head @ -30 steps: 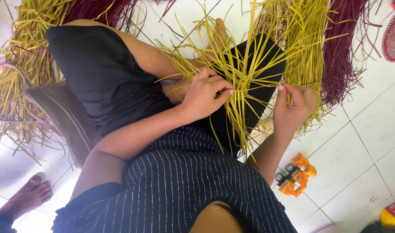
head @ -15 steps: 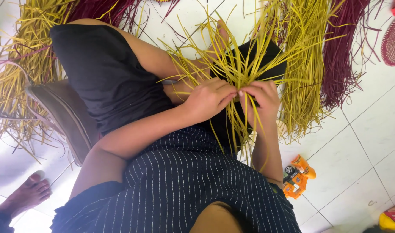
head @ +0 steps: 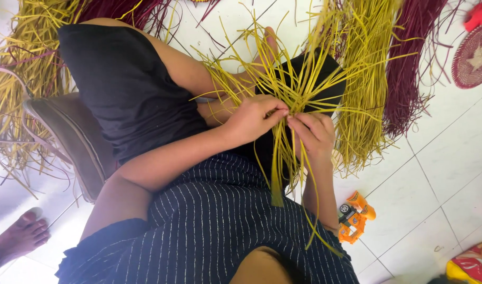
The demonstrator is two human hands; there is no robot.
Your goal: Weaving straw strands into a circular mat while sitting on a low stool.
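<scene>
Yellow straw strands point(head: 299, 89), pinched by left hand point(head: 251, 118), right hand point(head: 314, 134), crossing hidden.

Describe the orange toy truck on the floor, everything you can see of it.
The orange toy truck is a small construction vehicle, apparently plastic, with black wheels and a pale grey patch by one wheel. It lies slantwise on the white tiled floor, to the outer side of the person's right forearm and close to the elbow; contact cannot be told. A loose yellow strand crosses near its lower end. No hand holds it.
</scene>
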